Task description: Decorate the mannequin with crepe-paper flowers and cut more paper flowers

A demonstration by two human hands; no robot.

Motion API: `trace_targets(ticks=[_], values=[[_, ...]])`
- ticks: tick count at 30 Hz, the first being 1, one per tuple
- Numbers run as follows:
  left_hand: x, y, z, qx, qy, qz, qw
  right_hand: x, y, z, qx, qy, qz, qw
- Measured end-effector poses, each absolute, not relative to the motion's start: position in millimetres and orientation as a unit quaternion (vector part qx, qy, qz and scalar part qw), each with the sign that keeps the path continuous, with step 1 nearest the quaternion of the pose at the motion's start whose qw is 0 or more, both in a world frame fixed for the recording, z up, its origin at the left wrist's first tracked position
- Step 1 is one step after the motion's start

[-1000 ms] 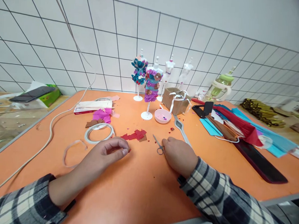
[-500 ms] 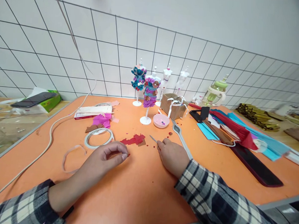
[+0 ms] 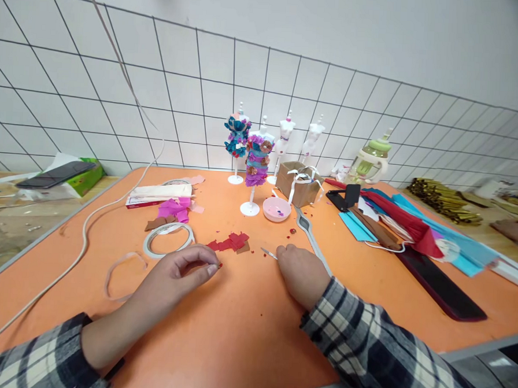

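Observation:
My left hand point(image 3: 185, 274) is closed, thumb and forefinger pinching a tiny red paper scrap point(image 3: 220, 265) just above the table. My right hand point(image 3: 302, 272) is wrapped around a slim pointed metal tool point(image 3: 268, 253); only its tip shows, pointing left, so its kind is hidden. Between and beyond my hands lie several red paper pieces point(image 3: 234, 240) with a brown piece point(image 3: 243, 248) partly under them. Behind these, a small dress form point(image 3: 258, 159) wears purple and blue ruffles with brown flowers. A pink bowl point(image 3: 276, 209) holding small purple bits stands beside it.
A white tape roll point(image 3: 147, 247) and purple paper point(image 3: 175, 208) lie left. At the back are a teal-dressed form point(image 3: 237, 138), white forms point(image 3: 313, 134) and a cardboard box point(image 3: 300, 187). Right are folded papers point(image 3: 417, 228), a dark phone point(image 3: 443, 285) and a bottle point(image 3: 369, 159).
My right hand and the metal tool have shifted slightly right, away from the red pieces, and the tip sits lower. My left hand keeps its pinch. The whole view has moved a little.

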State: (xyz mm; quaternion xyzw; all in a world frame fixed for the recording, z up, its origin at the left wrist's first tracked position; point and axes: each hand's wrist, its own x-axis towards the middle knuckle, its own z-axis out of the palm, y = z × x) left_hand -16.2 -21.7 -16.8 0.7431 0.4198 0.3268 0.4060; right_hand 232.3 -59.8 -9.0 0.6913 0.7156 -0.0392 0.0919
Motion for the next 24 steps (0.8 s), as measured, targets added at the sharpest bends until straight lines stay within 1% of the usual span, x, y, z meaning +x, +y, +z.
trace_targets(ticks=[5, 13, 20, 24], values=[[-17, -22, -14, 0.737, 0.429, 0.338, 0.397, 239, -57, -16, 0.711, 0.698, -0.016, 0.084], [-16, -24, -9, 0.676, 0.456, 0.358, 0.456, 239, -48, -13, 0.667, 0.740, 0.002, 0.088], [-16, -25, -9, 0.681, 0.459, 0.349, 0.452, 234, -59, -7, 0.648, 0.752, -0.012, 0.117], [-15, -27, -10, 0.682, 0.460, 0.342, 0.453, 236, -60, -8, 0.643, 0.757, -0.013, 0.114]])
